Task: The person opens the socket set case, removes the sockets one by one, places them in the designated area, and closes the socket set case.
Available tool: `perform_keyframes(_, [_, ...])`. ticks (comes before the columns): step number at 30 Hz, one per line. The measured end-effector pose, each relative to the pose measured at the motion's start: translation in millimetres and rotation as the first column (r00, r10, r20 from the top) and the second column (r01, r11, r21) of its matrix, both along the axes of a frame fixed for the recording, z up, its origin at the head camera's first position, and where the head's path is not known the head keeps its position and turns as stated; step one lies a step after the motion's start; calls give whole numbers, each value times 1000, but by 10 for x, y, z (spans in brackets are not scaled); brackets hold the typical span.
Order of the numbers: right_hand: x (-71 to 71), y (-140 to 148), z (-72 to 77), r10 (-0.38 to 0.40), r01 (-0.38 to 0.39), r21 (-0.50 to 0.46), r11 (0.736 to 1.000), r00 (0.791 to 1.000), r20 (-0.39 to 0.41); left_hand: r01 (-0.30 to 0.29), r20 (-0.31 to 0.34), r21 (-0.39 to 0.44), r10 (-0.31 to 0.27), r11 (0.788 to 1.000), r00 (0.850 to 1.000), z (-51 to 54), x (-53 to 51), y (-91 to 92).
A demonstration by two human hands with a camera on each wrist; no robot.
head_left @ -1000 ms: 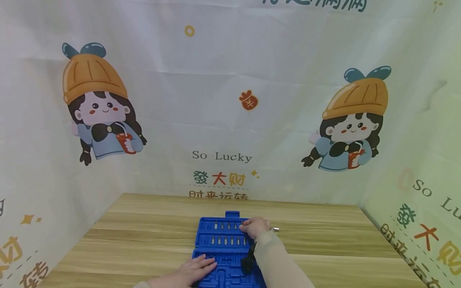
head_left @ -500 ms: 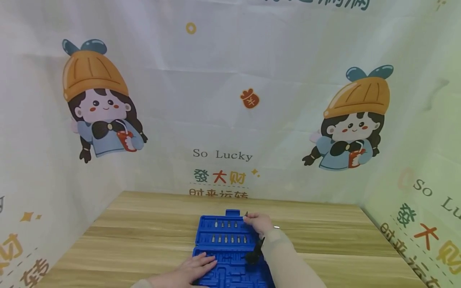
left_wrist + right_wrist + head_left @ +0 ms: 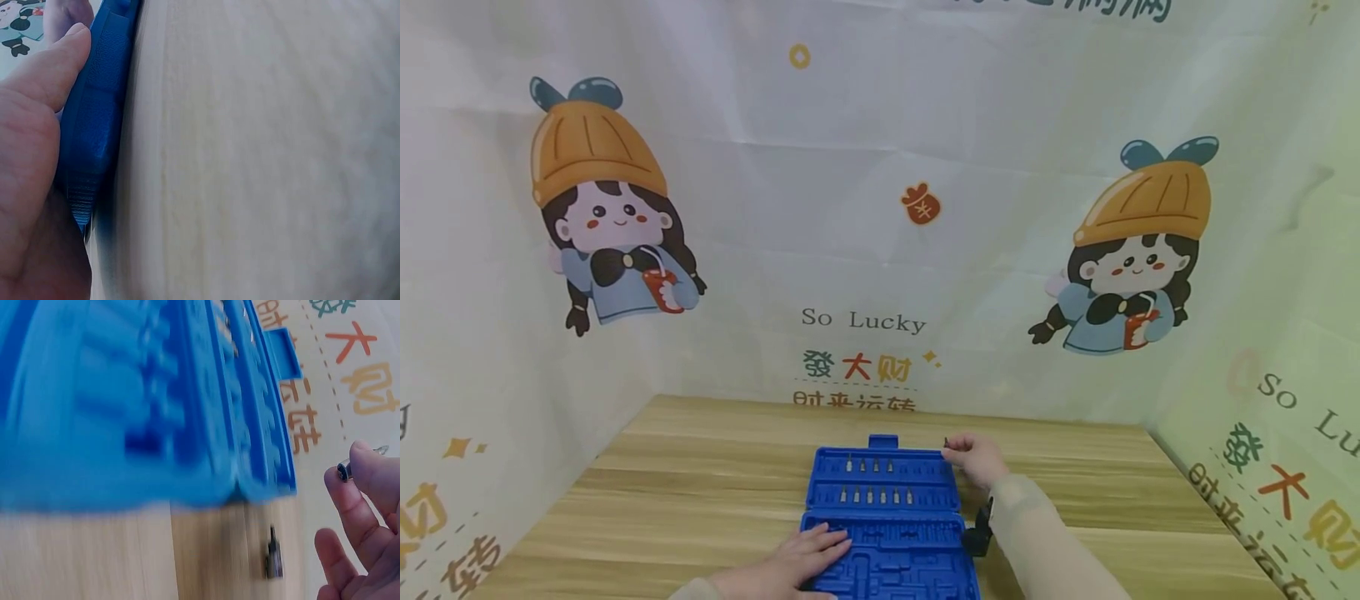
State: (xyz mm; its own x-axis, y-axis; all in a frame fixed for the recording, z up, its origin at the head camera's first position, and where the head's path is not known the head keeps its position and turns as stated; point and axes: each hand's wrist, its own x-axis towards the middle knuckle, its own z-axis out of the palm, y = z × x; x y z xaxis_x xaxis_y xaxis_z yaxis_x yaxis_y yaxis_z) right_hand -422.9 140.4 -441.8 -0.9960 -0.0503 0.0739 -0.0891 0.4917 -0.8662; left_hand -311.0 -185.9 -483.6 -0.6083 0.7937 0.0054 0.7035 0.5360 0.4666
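Observation:
A blue plastic case (image 3: 887, 510) lies unfolded on the table, with two rows of small metal screwdriver bits (image 3: 876, 496) in its far half. My left hand (image 3: 797, 554) rests on the near half's left side, fingers straight; in the left wrist view its thumb (image 3: 53, 69) lies along the case's edge. Just past the far right corner, my right hand (image 3: 977, 458) pinches a screwdriver bit (image 3: 345, 471) between thumb and fingertip. Another bit (image 3: 274, 556) lies on the table beside the case, seen in the right wrist view.
The wooden table (image 3: 700, 467) meets a printed cloth backdrop (image 3: 865, 250) at its far edge and both sides. The case's latch tab (image 3: 883, 441) sticks out at the back. A black wrist camera (image 3: 979, 532) sits by the case's right edge.
My right hand has lifted a bit out of the top row and carried it to the right, past the case's corner. The left hand stays where it was.

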Motion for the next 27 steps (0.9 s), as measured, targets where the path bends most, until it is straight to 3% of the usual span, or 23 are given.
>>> perform_keyframes(7, [20, 200, 2, -7, 8, 98, 995, 1000, -8, -10, 14, -9, 10, 1000, 1000, 25, 17, 18])
perform_keyframes(10, [38, 263, 3, -4, 9, 144, 990, 999, -34, -23, 36, -1, 23, 1000, 999, -12, 7, 12])
perform_keyframes(13, [45, 317, -19, -6, 13, 189, 982, 999, -42, -30, 30, -6, 30, 1000, 999, -37, 2, 7])
perform_keyframes(16, [33, 361, -69, 0, 9, 247, 969, 999, -38, -26, -8, -23, 26, 999, 1000, 1, 26, 18])
perform_keyframes(19, [24, 385, -118, 17, 1, 322, 947, 999, -51, -31, -30, -46, 30, 998, 999, 61, 60, 40])
perform_keyframes(27, [71, 351, -94, 53, 8, 520, 854, 993, -103, -44, 14, -43, 45, 998, 999, 91, 73, 45])
